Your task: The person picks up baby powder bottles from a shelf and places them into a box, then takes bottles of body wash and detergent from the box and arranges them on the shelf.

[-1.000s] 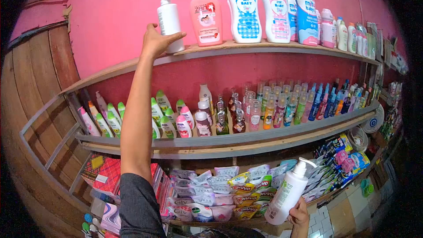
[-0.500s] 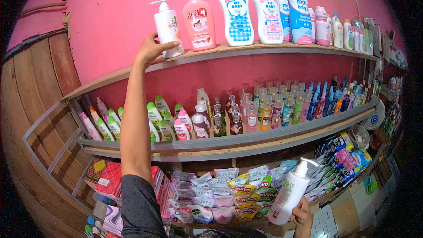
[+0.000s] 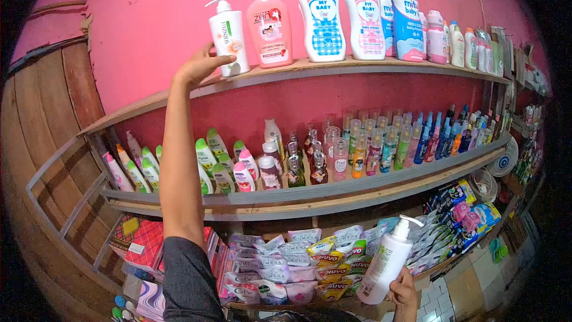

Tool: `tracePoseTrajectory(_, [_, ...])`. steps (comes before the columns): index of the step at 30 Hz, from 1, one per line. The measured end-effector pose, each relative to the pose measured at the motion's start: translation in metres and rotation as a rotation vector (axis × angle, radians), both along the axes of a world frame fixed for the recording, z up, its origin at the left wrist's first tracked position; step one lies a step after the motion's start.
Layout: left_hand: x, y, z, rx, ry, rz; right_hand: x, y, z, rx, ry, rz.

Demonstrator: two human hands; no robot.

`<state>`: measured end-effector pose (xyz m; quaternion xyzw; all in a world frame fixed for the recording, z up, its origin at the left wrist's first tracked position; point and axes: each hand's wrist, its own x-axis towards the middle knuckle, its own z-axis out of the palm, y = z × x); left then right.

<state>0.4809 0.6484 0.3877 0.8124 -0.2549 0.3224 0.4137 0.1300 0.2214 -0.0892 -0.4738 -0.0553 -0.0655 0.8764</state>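
At the left part of the top shelf (image 3: 357, 67), a white Shinzui pump bottle (image 3: 229, 33) stands upright. My left hand (image 3: 198, 67) is closed round its lower left side, thumb across the front and fingers behind it. Just right of it stands a pink Zen pump bottle (image 3: 268, 30). Low in the view, my right hand (image 3: 404, 291) grips a second white pump bottle (image 3: 386, 265) by its lower right side. That bottle leans to the right and shows small back-label print.
Large My Baby powder bottles (image 3: 322, 18) continue along the top shelf. Below, the middle shelf (image 3: 333, 188) carries shampoo bottles (image 3: 205, 155) and body sprays (image 3: 359, 152). Soft packs (image 3: 304, 256) fill the lowest level, with red boxes (image 3: 140, 244) to the left.
The Shinzui bottle under my left hand has turned slightly, so its label faces more forward. My left hand has shifted a little left. My right hand still holds its bottle.
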Motion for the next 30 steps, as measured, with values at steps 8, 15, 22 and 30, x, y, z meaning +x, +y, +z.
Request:
tracePoseTrajectory(8, [-0.084, -0.138, -0.031, 0.127, -0.450, 0.625, 0.003, 0.019, 0.023, 0.113, -0.080, -0.026])
tracePoseTrajectory(15, [-0.061, -0.178, -0.023, 0.172, -0.214, 0.733, -0.011, 0.013, 0.024, 0.065, -0.076, -0.029])
tracePoseTrajectory(22, [-0.058, -0.182, -0.020, 0.074, -0.214, 0.675, -0.020, -0.006, 0.014, 0.041, -0.081, -0.079])
tracePoseTrajectory(30, [-0.055, -0.188, -0.021, 0.065, -0.267, 0.675, -0.012, -0.013, 0.023, -0.039, -0.063, 0.004])
